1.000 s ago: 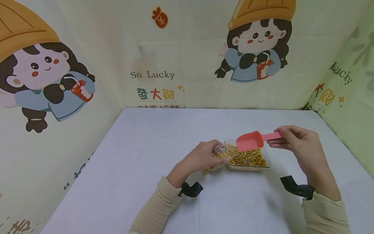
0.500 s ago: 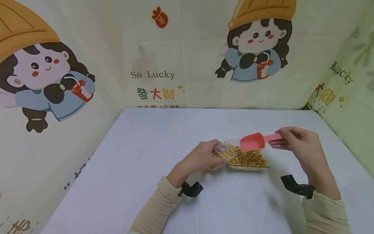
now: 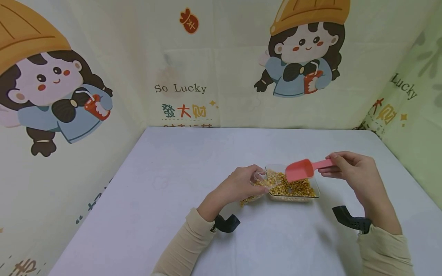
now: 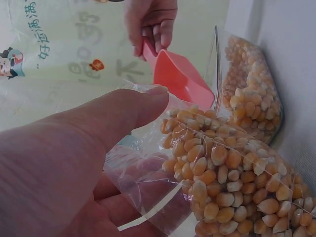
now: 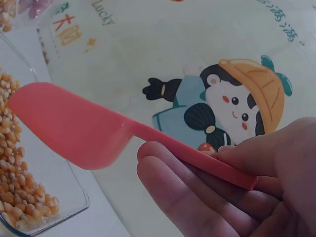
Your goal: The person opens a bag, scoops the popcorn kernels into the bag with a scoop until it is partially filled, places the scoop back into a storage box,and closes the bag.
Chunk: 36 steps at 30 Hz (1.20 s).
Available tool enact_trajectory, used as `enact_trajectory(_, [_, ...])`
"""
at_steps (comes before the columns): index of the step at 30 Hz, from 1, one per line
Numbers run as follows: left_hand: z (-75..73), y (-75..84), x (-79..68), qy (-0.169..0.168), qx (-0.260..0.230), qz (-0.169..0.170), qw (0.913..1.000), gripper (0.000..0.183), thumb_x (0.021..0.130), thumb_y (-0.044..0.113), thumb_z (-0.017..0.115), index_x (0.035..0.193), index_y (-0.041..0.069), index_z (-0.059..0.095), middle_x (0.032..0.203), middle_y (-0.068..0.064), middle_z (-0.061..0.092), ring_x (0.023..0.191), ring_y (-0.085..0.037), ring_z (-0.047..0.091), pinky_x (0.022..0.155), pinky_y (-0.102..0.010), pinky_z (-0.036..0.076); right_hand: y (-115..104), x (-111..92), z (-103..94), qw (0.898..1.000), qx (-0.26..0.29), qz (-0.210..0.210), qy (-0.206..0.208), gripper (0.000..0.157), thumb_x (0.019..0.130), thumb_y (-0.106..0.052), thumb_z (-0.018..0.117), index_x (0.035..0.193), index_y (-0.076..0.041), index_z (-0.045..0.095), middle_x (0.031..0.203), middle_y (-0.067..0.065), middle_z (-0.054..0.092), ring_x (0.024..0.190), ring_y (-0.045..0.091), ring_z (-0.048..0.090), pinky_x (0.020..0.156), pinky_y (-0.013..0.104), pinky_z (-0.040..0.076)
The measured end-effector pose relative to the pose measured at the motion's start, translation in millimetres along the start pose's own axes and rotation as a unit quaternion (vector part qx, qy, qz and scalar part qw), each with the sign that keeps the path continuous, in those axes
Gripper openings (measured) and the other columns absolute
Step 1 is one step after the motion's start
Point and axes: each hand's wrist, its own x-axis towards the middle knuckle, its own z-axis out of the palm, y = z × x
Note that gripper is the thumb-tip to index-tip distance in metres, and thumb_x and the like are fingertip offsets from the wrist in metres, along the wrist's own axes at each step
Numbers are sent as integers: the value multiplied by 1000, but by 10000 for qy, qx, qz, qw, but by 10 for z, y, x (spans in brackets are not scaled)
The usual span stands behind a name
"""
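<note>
A clear plastic bag [image 4: 237,182] of corn kernels stands at the left of a clear rectangular container [image 3: 293,198], which also holds corn kernels [image 3: 293,188]. My left hand [image 3: 238,184] grips the bag near its opening, thumb on one side and fingers on the other in the left wrist view. With thumb and fingers my right hand [image 3: 355,172] pinches the handle of a pink scoop [image 3: 299,170]. The scoop hangs over the container, its bowl apart from the kernels below. No kernels show in the bowl in the head view.
A white table [image 3: 172,214] carries the bag and container. Behind and beside it hangs a cream cloth [image 3: 235,69] with cartoon figures and lettering. A black wrist camera [image 3: 226,223] sits at the left sleeve, another black camera [image 3: 350,219] at the right.
My right hand has moved the scoop slightly right and down over the container. The left hand and the bag have stayed in place.
</note>
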Motion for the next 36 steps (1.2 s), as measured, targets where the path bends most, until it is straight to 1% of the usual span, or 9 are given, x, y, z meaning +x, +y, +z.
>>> enact_trajectory(5, [1,7,0,-8,24,-21,10000,48,88,39,74,128,16,59,111,1,67,99,-10,61,78,-25,51,8,-3,-8,9997,-204,99,-38,46,104,-31,48,127,8,52,88,-13,73,81,11,75,73,13,54])
enact_trajectory(11, [-1,8,-2,8,59,-26,10000,48,88,39,74,127,17,59,112,2,67,100,-9,60,79,-25,51,2,-6,-1,9983,-510,294,-9,52,104,-38,46,131,6,52,89,-11,74,82,8,75,72,10,53])
enact_trajectory(20, [-3,10,-6,10,94,-34,9999,49,88,39,74,128,16,59,111,1,67,100,-10,61,80,-26,51,-2,-1,14,9969,-767,192,45,48,105,-33,45,128,8,54,88,-5,75,78,6,74,69,11,54])
enact_trajectory(23, [-3,9,-6,12,102,-24,9999,49,88,39,74,129,16,59,111,1,67,100,-10,61,80,-26,51,-4,2,25,9963,-831,197,65,48,106,-33,44,127,9,54,90,2,75,77,6,74,69,13,55])
enact_trajectory(29, [-1,7,-3,-6,77,-25,10000,49,89,39,74,129,15,59,112,1,68,101,-10,61,81,-26,51,-19,-3,47,9941,-1059,203,112,49,106,-33,44,127,9,54,101,20,72,75,4,73,67,16,56])
enact_trajectory(36, [-2,9,-5,-11,112,-14,9999,49,89,39,74,129,16,59,112,1,68,101,-10,62,81,-26,52,-5,5,78,9933,-1140,141,136,47,105,-32,45,126,9,56,103,25,71,73,7,73,66,17,57])
